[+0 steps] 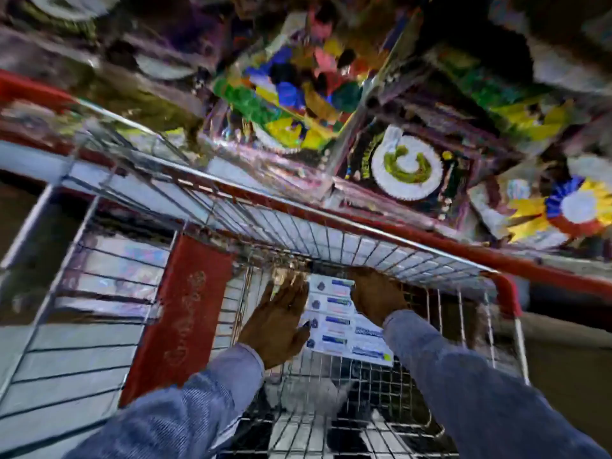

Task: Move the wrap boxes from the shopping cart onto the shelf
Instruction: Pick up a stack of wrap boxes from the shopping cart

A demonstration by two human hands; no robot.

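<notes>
Several long white wrap boxes (341, 321) with blue labels lie side by side at the bottom of the wire shopping cart (331, 233). My left hand (281, 318) rests flat against the left side of the stack, fingers spread. My right hand (376, 298) curls over the far right end of the boxes, and its fingertips are hidden behind them. Both arms wear blue sleeves. The shelf (397, 154) rises just beyond the cart and is packed with colourful goods.
A red flap (180, 318) of the cart's child seat stands to the left of my left hand. The cart has a red rim (510, 293) at the right corner. Party decorations and a white paper rosette (407, 165) crowd the shelf. The frame is blurred.
</notes>
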